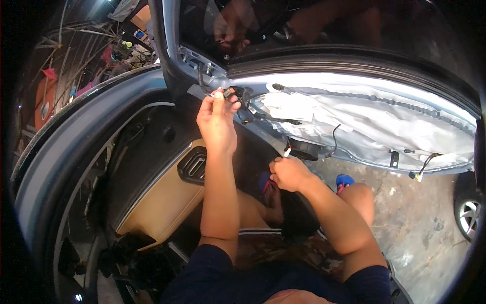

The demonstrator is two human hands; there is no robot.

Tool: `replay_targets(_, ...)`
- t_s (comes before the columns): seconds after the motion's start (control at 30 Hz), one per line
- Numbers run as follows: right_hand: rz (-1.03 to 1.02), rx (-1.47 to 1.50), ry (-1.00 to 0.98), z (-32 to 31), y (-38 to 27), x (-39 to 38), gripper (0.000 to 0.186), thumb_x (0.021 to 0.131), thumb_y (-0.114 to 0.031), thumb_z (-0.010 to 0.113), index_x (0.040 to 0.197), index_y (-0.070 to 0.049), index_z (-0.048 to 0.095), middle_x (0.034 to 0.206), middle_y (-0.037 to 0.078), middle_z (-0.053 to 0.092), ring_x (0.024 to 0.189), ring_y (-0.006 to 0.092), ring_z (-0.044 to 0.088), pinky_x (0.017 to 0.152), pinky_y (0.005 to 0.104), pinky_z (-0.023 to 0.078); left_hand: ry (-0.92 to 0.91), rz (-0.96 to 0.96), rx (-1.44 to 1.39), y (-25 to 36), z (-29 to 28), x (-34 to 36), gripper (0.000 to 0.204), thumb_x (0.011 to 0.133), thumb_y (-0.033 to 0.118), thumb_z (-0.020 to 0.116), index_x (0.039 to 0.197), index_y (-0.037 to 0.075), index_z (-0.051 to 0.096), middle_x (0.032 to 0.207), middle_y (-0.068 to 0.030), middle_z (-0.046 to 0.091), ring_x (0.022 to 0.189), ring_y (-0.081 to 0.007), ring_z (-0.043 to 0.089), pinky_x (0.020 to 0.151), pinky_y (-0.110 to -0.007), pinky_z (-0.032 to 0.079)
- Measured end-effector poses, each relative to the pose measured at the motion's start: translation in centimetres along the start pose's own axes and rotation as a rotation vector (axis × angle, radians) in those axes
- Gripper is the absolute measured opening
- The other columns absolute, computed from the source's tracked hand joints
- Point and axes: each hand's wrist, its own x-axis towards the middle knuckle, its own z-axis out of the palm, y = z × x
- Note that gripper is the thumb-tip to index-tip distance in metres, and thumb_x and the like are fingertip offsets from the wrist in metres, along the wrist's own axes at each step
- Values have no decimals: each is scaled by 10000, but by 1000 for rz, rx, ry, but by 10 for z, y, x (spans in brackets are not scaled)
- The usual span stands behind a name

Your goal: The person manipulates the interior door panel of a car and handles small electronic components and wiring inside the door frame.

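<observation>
Up at the hinge end of the open car door (147,91), my left hand (217,116) pinches a small dark wiring connector (229,92) beside a black cable (200,76). More dark plugs (244,104) hang just to its right. My right hand (288,175) has curled fingers just below a small white connector (287,152) on wires; whether it holds anything is hidden. The door's inner metal, with trim panel off, carries a white plastic sheet (314,109) and more dangling wires (425,167).
A beige-and-black interior panel (152,207) lies left of my arms. A dark window glass (334,25) spans the top. My sandaled feet (345,181) are on the concrete floor (405,213); a wheel (470,215) is at the right. Assorted items (45,96) fill the background upper left.
</observation>
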Motion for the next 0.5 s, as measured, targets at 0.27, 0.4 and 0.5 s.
replay_targets(0.27,4,-1,6,-3,1,1,231,902,-229,679,1013,-28,697,1069,180,698,1021,367,686,873,475,559,-9,37,80,10,4,-18,315,1000,153,648,1263,-16,615,1074,-111,701,907,-190,686,825,-311,565)
replay_targets(0.4,9,-9,-7,-1,4,-1,225,904,-228,682,1013,-31,702,1071,177,698,1016,362,690,867,475,562,151,125,186,-5,15,-16,350,978,175,688,1261,-23,629,1012,-78,696,877,-163,685,717,-258,544)
replay_targets(0.5,12,-13,10,4,5,1,226,893,-244,663,965,-30,676,1021,163,687,991,368,673,864,467,542,144,128,160,-3,22,-23,354,994,164,660,1290,-23,608,982,-65,686,869,-167,687,720,-274,566)
